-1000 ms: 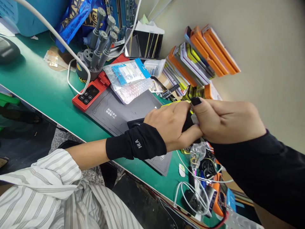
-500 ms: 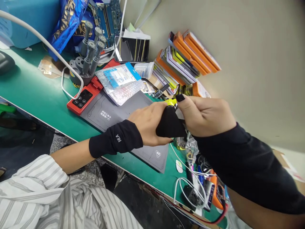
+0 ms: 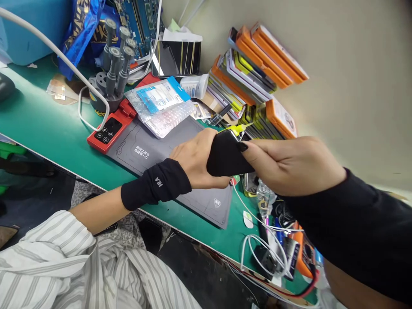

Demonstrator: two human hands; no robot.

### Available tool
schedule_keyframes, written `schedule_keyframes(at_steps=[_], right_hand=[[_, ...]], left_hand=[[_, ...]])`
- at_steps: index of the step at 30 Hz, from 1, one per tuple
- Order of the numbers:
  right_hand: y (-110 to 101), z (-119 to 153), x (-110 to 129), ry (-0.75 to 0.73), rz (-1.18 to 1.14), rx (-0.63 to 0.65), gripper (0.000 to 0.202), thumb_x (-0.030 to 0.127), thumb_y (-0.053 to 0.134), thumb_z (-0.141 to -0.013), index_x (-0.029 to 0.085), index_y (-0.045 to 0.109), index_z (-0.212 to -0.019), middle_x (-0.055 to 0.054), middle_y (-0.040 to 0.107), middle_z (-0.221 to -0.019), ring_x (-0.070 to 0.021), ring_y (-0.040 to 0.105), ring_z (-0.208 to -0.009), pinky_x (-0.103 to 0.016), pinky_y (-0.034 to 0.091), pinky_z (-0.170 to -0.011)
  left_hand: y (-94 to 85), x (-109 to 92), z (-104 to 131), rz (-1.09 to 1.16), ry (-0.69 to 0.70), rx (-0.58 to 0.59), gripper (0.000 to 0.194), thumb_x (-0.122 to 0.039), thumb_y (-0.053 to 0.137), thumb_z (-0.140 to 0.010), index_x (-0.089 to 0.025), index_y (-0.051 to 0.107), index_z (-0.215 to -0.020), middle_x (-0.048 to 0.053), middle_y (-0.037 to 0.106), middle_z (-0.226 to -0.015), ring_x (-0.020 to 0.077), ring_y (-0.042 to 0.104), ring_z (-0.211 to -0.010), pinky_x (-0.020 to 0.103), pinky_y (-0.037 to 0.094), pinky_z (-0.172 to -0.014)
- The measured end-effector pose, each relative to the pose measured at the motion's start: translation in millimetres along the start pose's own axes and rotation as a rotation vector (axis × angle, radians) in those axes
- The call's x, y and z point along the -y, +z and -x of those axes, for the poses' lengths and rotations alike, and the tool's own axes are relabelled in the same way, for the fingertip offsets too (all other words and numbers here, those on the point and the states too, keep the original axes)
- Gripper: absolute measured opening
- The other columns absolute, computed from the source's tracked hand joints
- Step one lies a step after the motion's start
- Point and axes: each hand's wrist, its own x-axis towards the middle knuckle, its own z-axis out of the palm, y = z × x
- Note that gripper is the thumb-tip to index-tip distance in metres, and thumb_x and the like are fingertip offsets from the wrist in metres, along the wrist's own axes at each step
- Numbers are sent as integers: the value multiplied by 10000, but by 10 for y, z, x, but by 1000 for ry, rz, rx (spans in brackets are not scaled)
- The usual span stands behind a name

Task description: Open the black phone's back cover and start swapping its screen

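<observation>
- A black phone is held up in the air over the right end of the grey work mat, with a yellow pull tab sticking out from its upper edge.
- The left hand is wrapped around the phone's left end, fingers curled closed over its top edge and thumb underneath.
- The right hand closes on the phone's right end, its dark-nailed thumb pressed flat on the black face.
- A black wrist sleeve on the left forearm carries white letters reading "HLA".
- The grey work mat bears white printed characters near its left part and a small white logo near its lower right corner; neither is sharp enough to read.
- At the mat's left end sits a red control unit with four round buttons on a black panel.
- On the mat's far edge lie clear packets, one with a blue and white label too small to read.
- Behind the red unit stands a grey holder of screwdrivers.
- Beyond the mat's far right, orange and yellow boxes lean in a stack against the wall.
- Right of the mat, below the hands, white cables tangle on the green bench.
</observation>
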Motion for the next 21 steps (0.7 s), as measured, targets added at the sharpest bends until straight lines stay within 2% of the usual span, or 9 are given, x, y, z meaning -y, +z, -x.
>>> schedule_keyframes(at_steps=[3, 7, 11, 14, 18, 21], right_hand=[[55, 132, 33, 100, -50, -52, 420, 200, 418, -891, 126, 388, -479, 32, 273, -392, -20, 232, -341, -175, 208, -350], [196, 259, 149, 394, -210, -234, 419, 189, 433, -900, 126, 419, -485, 16, 387, -406, -22, 322, -374, -174, 266, -410], [417, 325, 231, 388, -111, -555, 361, 146, 447, -880, 118, 416, -522, 24, 322, -435, -29, 272, -407, -187, 234, -415], [583, 345, 277, 455, -10, -741, 289, 133, 437, -886, 109, 499, -604, 12, 384, -473, -41, 334, -432, -187, 274, -443], [740, 318, 369, 598, 25, -885, 256, 138, 406, -904, 112, 557, -699, -1, 459, -512, -58, 387, -447, -197, 309, -468], [855, 293, 429, 616, -23, -923, 276, 133, 391, -898, 135, 449, -628, 2, 404, -495, -69, 355, -442, -220, 286, -459]], left_hand=[[38, 8, 7, 8, 27, -31, 614, -533, 534, -601, -235, 363, -1110, -38, 525, -1066, 33, 544, -899, 108, 291, -655], [65, 25, 17, 16, 41, -77, 666, -550, 540, -592, -217, 367, -1142, -22, 520, -1095, 40, 547, -954, 119, 353, -699], [89, 55, 0, 11, 106, -144, 730, -565, 557, -577, -204, 360, -1181, -2, 506, -1133, 56, 538, -1020, 136, 420, -767], [96, 78, -9, -19, 172, -183, 786, -536, 590, -573, -195, 337, -1234, 19, 497, -1163, 51, 527, -1035, 137, 442, -798], [91, 122, -11, -95, 279, -285, 856, -559, 587, -593, -230, 269, -1317, 19, 467, -1222, 2, 514, -974, 107, 439, -780], [75, 155, -28, -146, 330, -328, 796, -547, 573, -620, -269, 295, -1311, -6, 502, -1147, -34, 498, -930, 79, 441, -790]])
